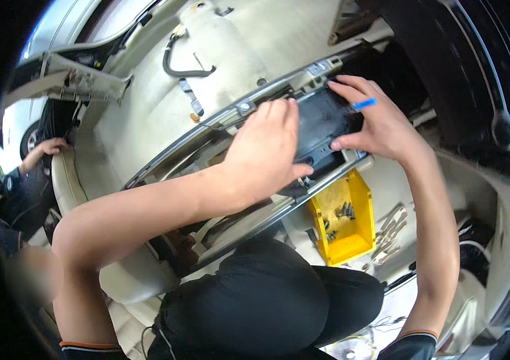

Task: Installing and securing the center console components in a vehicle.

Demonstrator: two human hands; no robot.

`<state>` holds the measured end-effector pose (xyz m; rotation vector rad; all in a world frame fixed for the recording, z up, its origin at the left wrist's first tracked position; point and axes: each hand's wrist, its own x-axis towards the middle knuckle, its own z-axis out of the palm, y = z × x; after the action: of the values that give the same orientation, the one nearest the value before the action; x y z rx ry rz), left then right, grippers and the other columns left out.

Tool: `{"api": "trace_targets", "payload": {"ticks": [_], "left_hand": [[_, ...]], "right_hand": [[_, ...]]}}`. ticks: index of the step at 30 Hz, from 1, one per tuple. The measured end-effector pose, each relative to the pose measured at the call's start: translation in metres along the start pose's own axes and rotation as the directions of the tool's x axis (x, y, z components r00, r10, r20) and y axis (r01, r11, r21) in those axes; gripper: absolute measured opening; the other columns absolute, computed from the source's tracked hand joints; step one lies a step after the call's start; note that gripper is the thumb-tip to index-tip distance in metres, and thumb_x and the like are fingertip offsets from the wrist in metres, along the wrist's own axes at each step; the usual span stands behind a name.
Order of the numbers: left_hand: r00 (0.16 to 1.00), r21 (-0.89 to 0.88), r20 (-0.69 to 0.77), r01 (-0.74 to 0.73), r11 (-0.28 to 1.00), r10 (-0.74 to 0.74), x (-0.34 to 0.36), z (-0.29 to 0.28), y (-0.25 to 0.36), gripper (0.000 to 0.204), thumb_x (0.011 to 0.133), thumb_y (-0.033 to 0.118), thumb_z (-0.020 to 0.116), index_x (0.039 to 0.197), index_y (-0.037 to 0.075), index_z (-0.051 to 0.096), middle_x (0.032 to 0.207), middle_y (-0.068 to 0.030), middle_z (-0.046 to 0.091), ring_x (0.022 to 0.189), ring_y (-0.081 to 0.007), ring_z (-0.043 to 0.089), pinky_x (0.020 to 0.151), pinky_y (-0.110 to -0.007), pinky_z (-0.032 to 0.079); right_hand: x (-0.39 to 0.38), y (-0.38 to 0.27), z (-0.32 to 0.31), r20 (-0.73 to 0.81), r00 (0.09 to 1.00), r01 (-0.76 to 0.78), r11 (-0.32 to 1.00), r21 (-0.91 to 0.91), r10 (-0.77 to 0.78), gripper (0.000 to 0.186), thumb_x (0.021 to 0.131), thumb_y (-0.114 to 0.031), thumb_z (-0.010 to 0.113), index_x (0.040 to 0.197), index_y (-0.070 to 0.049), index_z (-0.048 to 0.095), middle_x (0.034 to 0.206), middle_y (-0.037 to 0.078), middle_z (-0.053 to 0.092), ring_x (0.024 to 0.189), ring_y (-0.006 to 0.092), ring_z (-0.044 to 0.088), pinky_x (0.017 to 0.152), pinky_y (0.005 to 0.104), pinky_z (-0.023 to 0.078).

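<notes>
A black plastic panel (322,120) lies within the long, narrow frame of a car's centre console (195,159). My left hand (267,141) spans the panel's left end, fingertips on the far side and thumb on the near side. At the other end, my right hand (372,117) grips across it, fingers at the far edge and thumb at the near one. A blue strip (364,105) sits at a finger of that hand. My palms hide parts of the panel's ends and what lies under them.
Just near the console stands a yellow bin (357,240) with small dark fasteners in it. Grey metal brackets (392,231) lie to its right. Beyond the console, a dark cable (174,63) rises from the pale floor covering. Another person's hand (51,146) rests at the far left.
</notes>
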<state>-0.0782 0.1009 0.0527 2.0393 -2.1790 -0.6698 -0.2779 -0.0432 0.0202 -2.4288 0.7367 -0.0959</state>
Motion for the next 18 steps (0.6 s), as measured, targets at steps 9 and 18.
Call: {"api": "trace_targets", "payload": {"ticks": [9,18], "left_hand": [[1.0,-0.086,0.008,0.017,0.996,-0.016,-0.003,-0.001,-0.004,0.098,0.073,0.031,0.087,0.141,-0.021,0.039,0.128,-0.0265,0.052,0.123,-0.0367,0.051,0.111,-0.04,0.041],[1.0,0.109,-0.002,0.008,0.994,-0.008,0.004,0.003,0.006,0.095,0.076,0.033,0.083,0.138,-0.024,0.041,0.124,-0.0263,0.053,0.117,-0.0348,0.052,0.107,-0.038,0.042]], "right_hand": [[0.016,-0.026,-0.017,0.205,0.979,-0.011,0.997,0.073,-0.004,0.095,0.061,-0.018,0.094,0.147,-0.016,0.054,0.152,0.011,0.047,0.136,0.0333,0.048,0.113,0.0428,0.045],[0.016,-0.02,-0.02,0.178,0.984,0.001,0.999,0.046,-0.01,0.105,0.055,-0.014,0.095,0.15,-0.012,0.05,0.151,0.009,0.049,0.131,0.0337,0.051,0.11,0.0415,0.046]]}}
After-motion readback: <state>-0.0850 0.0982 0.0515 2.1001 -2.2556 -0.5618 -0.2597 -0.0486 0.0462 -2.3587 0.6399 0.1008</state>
